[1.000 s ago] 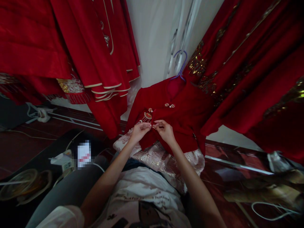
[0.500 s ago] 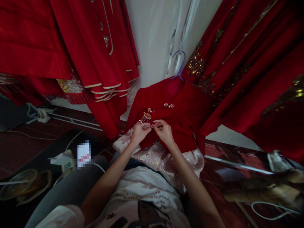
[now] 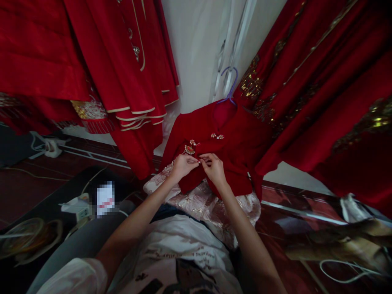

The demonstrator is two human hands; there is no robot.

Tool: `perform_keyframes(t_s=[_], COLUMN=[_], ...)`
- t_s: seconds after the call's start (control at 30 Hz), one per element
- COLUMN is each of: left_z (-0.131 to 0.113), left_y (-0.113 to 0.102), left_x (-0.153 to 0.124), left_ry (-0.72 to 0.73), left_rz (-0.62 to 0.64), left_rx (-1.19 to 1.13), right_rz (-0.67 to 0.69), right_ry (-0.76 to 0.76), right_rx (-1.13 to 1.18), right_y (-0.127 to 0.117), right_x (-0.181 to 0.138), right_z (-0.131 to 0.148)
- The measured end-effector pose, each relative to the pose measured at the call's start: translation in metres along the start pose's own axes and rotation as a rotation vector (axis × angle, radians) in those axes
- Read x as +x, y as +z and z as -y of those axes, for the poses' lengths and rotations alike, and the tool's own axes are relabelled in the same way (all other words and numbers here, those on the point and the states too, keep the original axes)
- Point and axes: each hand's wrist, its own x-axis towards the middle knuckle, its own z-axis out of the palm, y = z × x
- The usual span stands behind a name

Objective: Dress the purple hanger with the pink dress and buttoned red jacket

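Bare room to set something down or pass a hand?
Set-down: floor at far left, between cable and black surface. Hand pass: against white wall, between left hanging garments and right hanging garments. Crowded: red jacket, where left hand and right hand meet at a pearly bead.

The jacket (image 3: 237, 153), hanger (image 3: 230, 96) at its neck, lies over a cloth (image 3: 200, 202) before the person (image 3: 180, 241), between left-hand garments (image 3: 94, 61) and right-hand garments (image 3: 318, 94), with a socket block (image 3: 81, 209) left and a container (image 3: 24, 237) farther left.

Head-worn view — near, facing forward and down onto the jacket (image 3: 233, 152).
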Motion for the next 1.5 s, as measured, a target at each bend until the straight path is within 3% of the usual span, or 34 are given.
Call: perform_keyframes(t_s=[0.2,0.37,0.5,0.7,0.93,1.1,1.3,1.5], left_z=[0.005,0.012,0.010,0.004,0.008,0.012,0.008,0.009], left_y=[-0.004,-0.021,-0.023,-0.006,-0.004,-0.008,-0.009,-0.007], left_x=[0.000,-0.007,-0.015,-0.022,-0.022,-0.022,-0.024,-0.023], left_ry=[0.011,0.055,0.103,0.183,0.229,0.252,0.314,0.254], left_rz=[0.033,-0.121,-0.067,-0.107,-0.082,-0.036,-0.062,-0.065], left_rx=[-0.068,0.077,0.162,0.300,0.364,0.372,0.561,0.464], right_rz=[0.105,0.039,0.045,0.333,0.291,0.340,0.368,0.371], right_ry=[0.073,0.117,0.174,0.127,0.101,0.159,0.092,0.074], right_rx=[0.025,0.121,0.209,0.119,0.047,0.102,0.158,0.172], right_y=[-0.023,-0.069,-0.084,-0.057,-0.025,-0.026,-0.025,-0.023], right_x=[0.007,0.015,0.015,0.008,0.007,0.007,0.006,0.005], right_z=[0.001,0.002,0.007,0.009,-0.009,-0.011,-0.009,-0.011])
